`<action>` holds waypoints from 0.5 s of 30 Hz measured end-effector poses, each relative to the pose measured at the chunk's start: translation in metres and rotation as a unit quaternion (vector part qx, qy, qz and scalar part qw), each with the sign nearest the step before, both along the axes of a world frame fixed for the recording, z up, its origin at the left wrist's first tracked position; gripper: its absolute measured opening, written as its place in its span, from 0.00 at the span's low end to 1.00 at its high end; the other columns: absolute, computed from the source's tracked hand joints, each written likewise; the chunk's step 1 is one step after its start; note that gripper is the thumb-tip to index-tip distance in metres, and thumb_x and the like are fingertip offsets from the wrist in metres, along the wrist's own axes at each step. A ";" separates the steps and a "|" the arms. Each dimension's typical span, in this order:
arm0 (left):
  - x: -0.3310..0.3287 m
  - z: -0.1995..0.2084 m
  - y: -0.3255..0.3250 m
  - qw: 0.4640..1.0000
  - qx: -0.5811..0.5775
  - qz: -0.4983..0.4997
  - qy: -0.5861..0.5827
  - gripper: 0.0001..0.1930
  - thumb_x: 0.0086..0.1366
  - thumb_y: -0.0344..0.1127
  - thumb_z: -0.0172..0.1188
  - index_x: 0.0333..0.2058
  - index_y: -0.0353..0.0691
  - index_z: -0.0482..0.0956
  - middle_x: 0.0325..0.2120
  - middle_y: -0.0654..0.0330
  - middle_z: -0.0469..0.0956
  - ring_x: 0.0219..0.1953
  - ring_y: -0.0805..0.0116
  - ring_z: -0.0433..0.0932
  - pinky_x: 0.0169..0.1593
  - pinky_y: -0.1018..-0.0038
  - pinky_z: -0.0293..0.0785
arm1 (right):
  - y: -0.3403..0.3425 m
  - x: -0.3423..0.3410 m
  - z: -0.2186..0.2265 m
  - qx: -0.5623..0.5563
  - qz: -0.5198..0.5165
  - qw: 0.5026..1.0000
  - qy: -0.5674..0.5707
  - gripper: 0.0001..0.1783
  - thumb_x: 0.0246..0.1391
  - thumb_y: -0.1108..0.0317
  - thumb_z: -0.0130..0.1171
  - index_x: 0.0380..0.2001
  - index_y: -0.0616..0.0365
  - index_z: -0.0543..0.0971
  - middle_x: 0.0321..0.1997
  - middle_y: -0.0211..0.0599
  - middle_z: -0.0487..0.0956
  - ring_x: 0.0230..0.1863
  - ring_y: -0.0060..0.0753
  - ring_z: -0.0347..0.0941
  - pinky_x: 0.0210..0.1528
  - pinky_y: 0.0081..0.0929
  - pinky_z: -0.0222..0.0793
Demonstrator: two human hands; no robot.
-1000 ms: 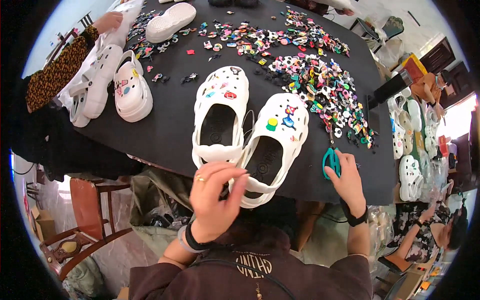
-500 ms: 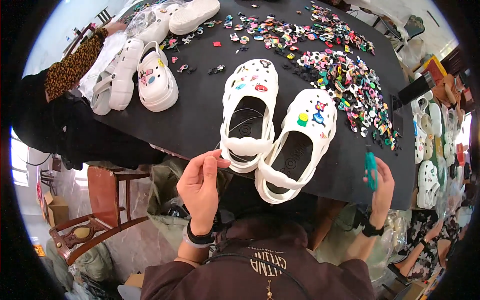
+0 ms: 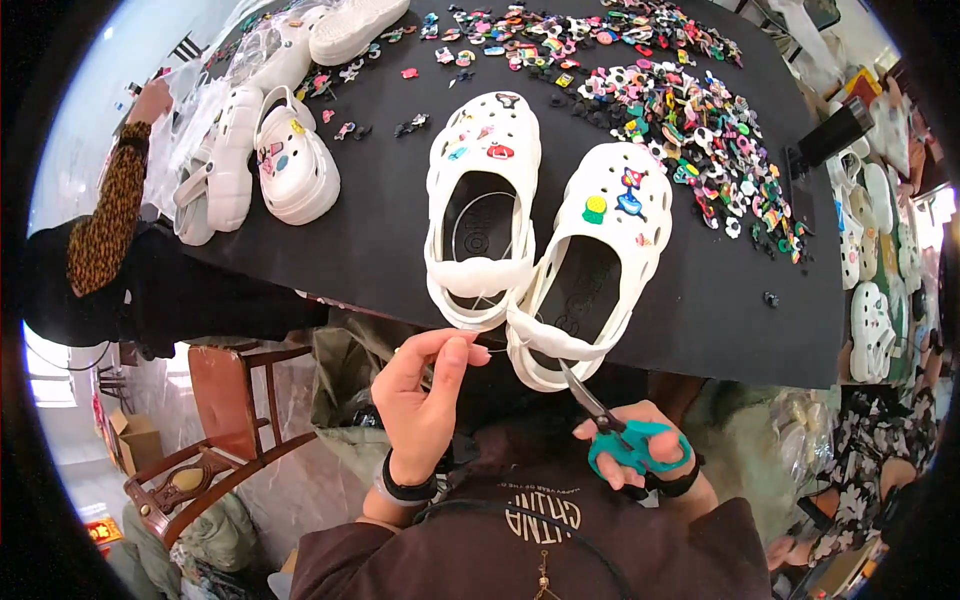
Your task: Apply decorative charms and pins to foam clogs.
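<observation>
I have the thumb and forefinger of my left hand (image 3: 420, 395) pinched together on what looks like the end of a thin cord (image 3: 454, 228), just below the heel of the left shoe (image 3: 487, 140). The cord loops inside that shoe. My right hand (image 3: 645, 412) is closed around the scissors (image 3: 606, 418), with my fingers through the teal handles; the blades point up toward the heel of the right shoe (image 3: 585, 205), but I cannot tell whether the tip touches it. Both white shoes sit side by side at the near edge of the black tabletop (image 3: 380, 220), toes away from me, heels touching, with colourful charms on their fronts. Beyond them lies a heap of loose charms (image 3: 700, 140). Off to my left stands another white shoe (image 3: 300, 180), also decorated, and a co-worker's hand (image 3: 152, 100) is near plastic wrapping (image 3: 190, 125).
</observation>
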State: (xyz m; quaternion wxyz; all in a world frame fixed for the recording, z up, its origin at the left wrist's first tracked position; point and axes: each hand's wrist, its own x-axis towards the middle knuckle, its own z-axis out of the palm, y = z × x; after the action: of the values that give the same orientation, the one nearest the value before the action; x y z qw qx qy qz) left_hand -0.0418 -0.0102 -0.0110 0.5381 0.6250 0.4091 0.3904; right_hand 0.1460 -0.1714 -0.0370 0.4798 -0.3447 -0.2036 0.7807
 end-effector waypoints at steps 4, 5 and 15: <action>-0.002 0.001 -0.002 1.000 0.002 0.003 -0.010 0.09 0.65 0.30 0.50 0.34 0.29 0.74 0.27 0.55 0.78 0.30 0.72 0.76 0.38 0.78 0.72 | 0.016 -0.004 -0.005 0.082 0.013 0.996 -0.032 0.55 0.37 0.26 0.54 0.53 0.68 0.67 0.25 0.28 0.72 0.20 0.14 0.65 0.22 0.11 0.60; -0.001 0.001 -0.002 1.000 0.006 0.000 -0.013 0.09 0.65 0.30 0.50 0.34 0.29 0.74 0.27 0.55 0.78 0.30 0.72 0.76 0.38 0.78 0.72 | 0.018 -0.004 -0.006 0.078 0.019 0.995 -0.062 0.54 0.39 0.26 0.53 0.54 0.66 0.67 0.25 0.27 0.71 0.21 0.14 0.64 0.23 0.12 0.60; 0.001 0.001 -0.003 1.000 -0.008 -0.007 -0.029 0.07 0.63 0.28 0.53 0.32 0.29 0.76 0.25 0.57 0.79 0.29 0.74 0.77 0.37 0.79 0.72 | 0.031 -0.005 -0.009 0.081 0.010 0.995 -0.052 0.45 0.44 0.40 0.60 0.56 0.64 0.65 0.23 0.28 0.70 0.22 0.13 0.63 0.21 0.09 0.57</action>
State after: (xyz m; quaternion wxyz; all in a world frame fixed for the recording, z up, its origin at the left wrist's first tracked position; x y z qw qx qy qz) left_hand -0.0408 -0.0128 -0.0105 0.5577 0.6119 0.3917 0.4015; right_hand 0.1407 -0.1400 -0.0458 0.4871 -0.3430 -0.2942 0.7473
